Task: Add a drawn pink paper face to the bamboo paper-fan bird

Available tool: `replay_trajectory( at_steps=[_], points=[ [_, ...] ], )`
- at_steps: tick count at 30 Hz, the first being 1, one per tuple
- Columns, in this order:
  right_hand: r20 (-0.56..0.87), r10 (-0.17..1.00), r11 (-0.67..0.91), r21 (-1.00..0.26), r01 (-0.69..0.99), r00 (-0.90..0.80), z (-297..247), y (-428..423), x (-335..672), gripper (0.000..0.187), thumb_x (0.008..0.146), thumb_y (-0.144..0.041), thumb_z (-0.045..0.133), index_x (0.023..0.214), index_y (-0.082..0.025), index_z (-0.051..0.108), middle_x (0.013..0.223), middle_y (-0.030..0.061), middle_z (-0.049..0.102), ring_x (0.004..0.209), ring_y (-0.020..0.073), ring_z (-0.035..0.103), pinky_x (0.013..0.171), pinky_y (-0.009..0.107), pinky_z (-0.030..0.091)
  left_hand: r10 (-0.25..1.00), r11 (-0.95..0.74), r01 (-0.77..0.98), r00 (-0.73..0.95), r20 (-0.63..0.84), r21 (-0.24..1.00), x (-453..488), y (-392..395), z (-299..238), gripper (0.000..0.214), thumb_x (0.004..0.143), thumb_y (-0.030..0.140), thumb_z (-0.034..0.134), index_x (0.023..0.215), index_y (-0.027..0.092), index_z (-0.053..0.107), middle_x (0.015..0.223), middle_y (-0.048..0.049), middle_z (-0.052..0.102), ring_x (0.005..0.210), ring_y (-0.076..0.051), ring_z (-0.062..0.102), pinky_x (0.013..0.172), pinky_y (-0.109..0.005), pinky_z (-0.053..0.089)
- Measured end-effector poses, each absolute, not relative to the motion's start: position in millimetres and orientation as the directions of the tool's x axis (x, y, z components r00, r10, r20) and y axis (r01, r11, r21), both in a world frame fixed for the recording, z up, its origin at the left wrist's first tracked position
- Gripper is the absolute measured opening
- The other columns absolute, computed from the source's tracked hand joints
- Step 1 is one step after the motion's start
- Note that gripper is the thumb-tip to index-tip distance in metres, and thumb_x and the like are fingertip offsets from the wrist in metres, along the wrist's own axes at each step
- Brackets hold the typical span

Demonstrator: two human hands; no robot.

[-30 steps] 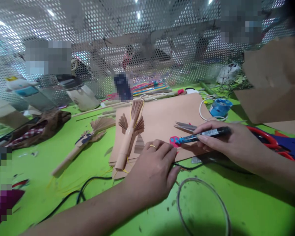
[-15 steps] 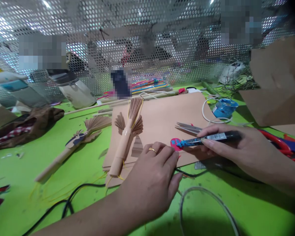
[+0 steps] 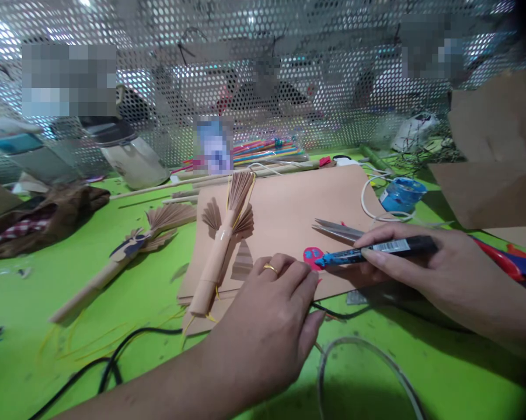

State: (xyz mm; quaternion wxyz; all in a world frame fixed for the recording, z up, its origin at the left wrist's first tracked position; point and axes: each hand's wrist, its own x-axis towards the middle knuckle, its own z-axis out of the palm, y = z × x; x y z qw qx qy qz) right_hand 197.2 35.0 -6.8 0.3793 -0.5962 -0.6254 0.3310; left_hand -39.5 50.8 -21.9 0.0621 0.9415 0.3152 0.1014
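My right hand (image 3: 438, 271) grips a dark pen-like tool with a blue tip (image 3: 376, 249), its tip resting on a small pink paper piece (image 3: 310, 255). That piece lies on a stack of tan paper sheets (image 3: 289, 216). My left hand (image 3: 267, 326), wearing a gold ring, lies fingers-down on the sheets' front edge, fingertips pressing beside the pink piece. A rolled tan paper figure with fan-folded wings (image 3: 221, 245) rests on the sheets to the left. Grey scissor blades (image 3: 337, 229) stick out behind the tool.
A second paper figure (image 3: 122, 256) lies on the green table (image 3: 114, 350). A black cable (image 3: 114, 356) and a wire hoop (image 3: 368, 373) are in front. A blue tape roll (image 3: 400, 194), cardboard (image 3: 494, 146), coloured sticks (image 3: 267, 153) and a perforated metal screen (image 3: 245, 70) stand behind.
The view has shifted slightly; both hands stay on the pink piece, the tool tip moving only a little over it.
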Motion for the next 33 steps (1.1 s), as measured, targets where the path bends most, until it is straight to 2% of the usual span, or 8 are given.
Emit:
replay_trajectory(
  at_steps=[6, 11, 18, 24, 33],
  points=[
    [0.131, 0.991, 0.091, -0.813, 0.575, 0.028, -8.6, 35.9, 200.1, 0.026, 0.080, -0.050, 0.065, 0.091, -0.027, 0.071, 0.098, 0.0020, 0.075, 0.083, 0.0197, 0.071, 0.064, 0.024, 0.057, 0.607, -0.793, 0.585, 0.781, 0.144, 0.171, -40.4, 49.7, -22.4, 0.039, 0.095, 0.033, 0.042, 0.127, 0.015, 0.054, 0.116, -0.0097, 0.057, 0.108, -0.029, 0.043, 0.093, -0.051, 0.041],
    [0.053, 0.999, 0.047, -0.879, 0.475, -0.001, -7.7, 35.1, 195.5, 0.027, 0.080, -0.048, 0.066, 0.094, -0.025, 0.070, 0.096, 0.0045, 0.076, 0.078, 0.0197, 0.073, 0.064, 0.026, 0.059, 0.606, -0.794, 0.586, 0.782, 0.145, 0.162, -40.4, 49.4, -22.9, 0.038, 0.095, 0.033, 0.042, 0.127, 0.015, 0.054, 0.116, -0.0096, 0.057, 0.107, -0.029, 0.043, 0.093, -0.051, 0.042],
    [0.065, 0.998, 0.064, -0.870, 0.489, -0.016, -8.2, 35.2, 196.8, 0.026, 0.081, -0.048, 0.066, 0.094, -0.026, 0.070, 0.103, 0.0047, 0.075, 0.094, 0.0216, 0.071, 0.070, 0.024, 0.059, 0.603, -0.797, 0.582, 0.783, 0.151, 0.159, -39.9, 50.8, -24.1, 0.039, 0.095, 0.034, 0.042, 0.128, 0.016, 0.053, 0.116, -0.0094, 0.057, 0.108, -0.029, 0.043, 0.093, -0.052, 0.042],
    [0.055, 0.998, 0.036, -0.896, 0.443, 0.030, -6.7, 35.8, 195.2, 0.027, 0.080, -0.048, 0.067, 0.091, -0.023, 0.070, 0.097, 0.0056, 0.077, 0.079, 0.0199, 0.073, 0.065, 0.025, 0.059, 0.606, -0.795, 0.584, 0.779, 0.160, 0.165, -39.6, 51.1, -24.0, 0.038, 0.096, 0.034, 0.043, 0.128, 0.016, 0.053, 0.116, -0.0093, 0.057, 0.107, -0.029, 0.044, 0.093, -0.051, 0.042],
    [0.063, 0.998, 0.053, -0.870, 0.490, 0.005, -4.5, 36.3, 194.1, 0.023, 0.083, -0.045, 0.065, 0.092, -0.024, 0.070, 0.094, 0.0033, 0.076, 0.082, 0.0189, 0.072, 0.069, 0.025, 0.058, 0.605, -0.796, 0.584, 0.779, 0.163, 0.162, -40.0, 50.2, -25.0, 0.038, 0.096, 0.033, 0.042, 0.127, 0.016, 0.054, 0.117, -0.0092, 0.057, 0.108, -0.029, 0.043, 0.093, -0.052, 0.042]
  ],
)
